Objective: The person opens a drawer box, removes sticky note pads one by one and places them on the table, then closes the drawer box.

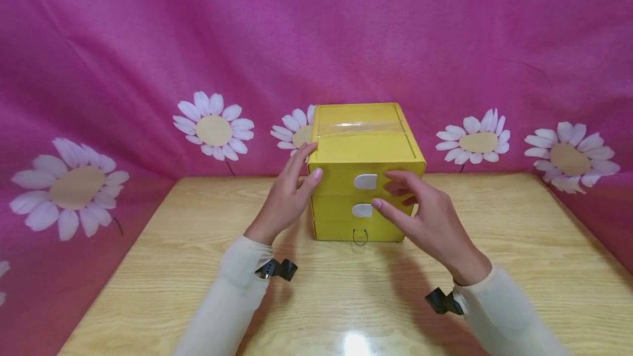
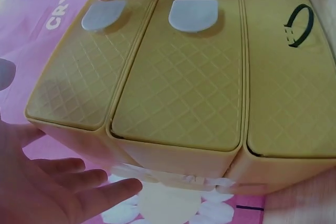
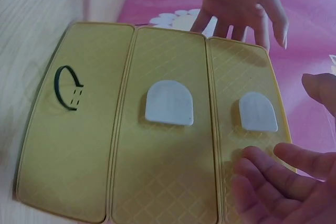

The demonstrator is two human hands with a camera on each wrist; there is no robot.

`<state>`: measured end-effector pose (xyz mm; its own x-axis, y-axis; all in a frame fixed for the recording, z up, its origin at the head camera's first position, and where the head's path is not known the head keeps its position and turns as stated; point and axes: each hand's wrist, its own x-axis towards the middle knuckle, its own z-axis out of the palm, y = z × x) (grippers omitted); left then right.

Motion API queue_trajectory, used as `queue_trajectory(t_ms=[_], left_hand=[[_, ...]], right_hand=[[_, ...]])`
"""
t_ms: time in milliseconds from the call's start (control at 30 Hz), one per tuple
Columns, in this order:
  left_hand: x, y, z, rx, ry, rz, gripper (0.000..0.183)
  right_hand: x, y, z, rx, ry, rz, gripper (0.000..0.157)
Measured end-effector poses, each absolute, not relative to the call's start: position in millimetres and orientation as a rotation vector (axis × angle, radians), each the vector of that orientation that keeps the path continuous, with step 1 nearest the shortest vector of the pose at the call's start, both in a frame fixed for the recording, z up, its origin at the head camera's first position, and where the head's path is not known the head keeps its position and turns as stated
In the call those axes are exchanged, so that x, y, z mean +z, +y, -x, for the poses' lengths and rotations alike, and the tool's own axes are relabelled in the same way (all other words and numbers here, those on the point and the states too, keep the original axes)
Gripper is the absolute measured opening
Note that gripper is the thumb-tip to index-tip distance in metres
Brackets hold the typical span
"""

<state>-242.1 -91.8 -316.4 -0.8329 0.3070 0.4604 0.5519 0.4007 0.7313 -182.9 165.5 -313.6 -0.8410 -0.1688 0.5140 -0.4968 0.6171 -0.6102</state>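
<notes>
A yellow box with three stacked drawers [image 1: 341, 178] stands on the table, clear tape across its top. White rounded tabs serve as pulls on the upper drawer [image 1: 366, 182] and the middle drawer [image 1: 362, 210]; a thin black loop [image 1: 360, 237] is on the bottom one. At the box's upper left edge is my left hand [image 1: 282, 196], fingers extended along its side; whether they touch it I cannot tell. My right hand [image 1: 435, 218] hovers before the upper drawers, right of the tabs, with fingers loosely bent and nothing between them. In the right wrist view its fingertips [image 3: 252, 156] lie just beside the upper tab.
The box stands on a light wood-grain table [image 1: 326, 301], near its back edge. Behind and beside it hangs a pink cloth [image 1: 346, 32] printed with white daisies. Black straps [image 1: 445, 301] sit at both wrists over pale sleeves.
</notes>
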Motion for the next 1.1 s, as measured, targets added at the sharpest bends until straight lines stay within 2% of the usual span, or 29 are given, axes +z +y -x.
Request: queue_trajectory(t_ms=[267, 1100], left_hand=[[-317.0, -86.1, 253.1, -1.488, -2.339, 0.775, 0.046], [-323.5, -74.9, 267.5, -1.620, -2.281, 0.715, 0.039]], right_hand=[[-310.3, 157.7, 187.6, 1.183, -2.402, -0.568, 0.044], [-304.1, 153.9, 196.8, 1.186, -2.413, -0.447, 0.023]])
